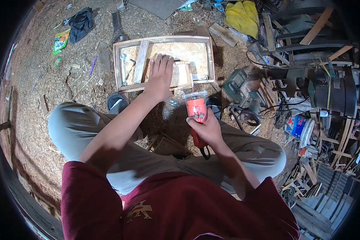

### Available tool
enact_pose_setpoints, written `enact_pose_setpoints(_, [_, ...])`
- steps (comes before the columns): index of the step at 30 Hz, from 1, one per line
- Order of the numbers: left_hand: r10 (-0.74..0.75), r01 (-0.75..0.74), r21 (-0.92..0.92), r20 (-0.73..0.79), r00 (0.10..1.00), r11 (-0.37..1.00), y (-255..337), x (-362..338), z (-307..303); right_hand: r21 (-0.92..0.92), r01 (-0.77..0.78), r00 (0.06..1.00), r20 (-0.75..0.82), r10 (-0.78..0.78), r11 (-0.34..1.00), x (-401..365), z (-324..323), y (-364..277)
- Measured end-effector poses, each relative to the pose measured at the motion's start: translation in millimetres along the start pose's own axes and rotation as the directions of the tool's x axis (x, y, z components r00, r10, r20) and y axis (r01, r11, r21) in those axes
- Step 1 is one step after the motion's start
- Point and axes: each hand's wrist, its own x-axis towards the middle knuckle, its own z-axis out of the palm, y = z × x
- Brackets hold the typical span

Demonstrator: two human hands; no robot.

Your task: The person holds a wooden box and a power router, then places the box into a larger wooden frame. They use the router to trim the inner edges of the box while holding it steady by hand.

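Wooden frame [176, 39], plank [141, 62] and metal tool [123, 62] inside

So the red power tool [197, 105] near the center is smooth plastic with a bit of shine, and the plate [195, 94] at its top end looks like clear, glossy plastic. The frame [164, 39] at upper center is bare wood, matt and kinda rough, same for the pale slat [141, 62] across it. Black bag [81, 26], upper left: thin, crinkly plastic. The packet [61, 41] beside it is shiny printed film. Shirt [180, 208] at the bottom is matt cloth; so are the trousers [72, 124].
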Motion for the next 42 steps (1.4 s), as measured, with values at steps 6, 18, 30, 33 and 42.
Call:
enact_pose_setpoints(6, [0.004, -0.004, -0.018, -0.007, 1.0, 1.0, -3.7, -0.3, 5.1, -0.012, -0.018, 1.0, -0.004, 0.018, 1.0, 1.9, -2.5, 1.0])
enact_pose_setpoints(18, [-0.007, 0.007, -0.01, 0.012, 1.0, 1.0, 1.2, -0.5, -1.8, -0.01, -0.028, 1.0, -0.006, 0.028, 1.0, 2.8, -1.5, -3.2])
enact_pose_setpoints(30, [-0.011, 0.011, 0.003, 0.018, 1.0, 1.0, 1.0, 0.2, -1.4, -0.013, -0.009, 1.0, 0.0, 0.009, 1.0, 4.0, -0.9, -3.9])
enact_pose_setpoints(33, [-0.006, 0.007, -0.007, 0.013, 1.0, 1.0, 0.9, -0.3, -2.3, -0.035, -0.022, 1.0, 0.002, 0.022, 0.999, 5.7, -1.7, -3.5])
enact_pose_setpoints(42, [-0.004, 0.004, -0.01, -0.009, 1.0, 1.0, 0.0, -0.3, 0.6, -0.007, 0.002, 1.0, 0.006, -0.002, 1.0, 6.4, -1.2, -4.2])
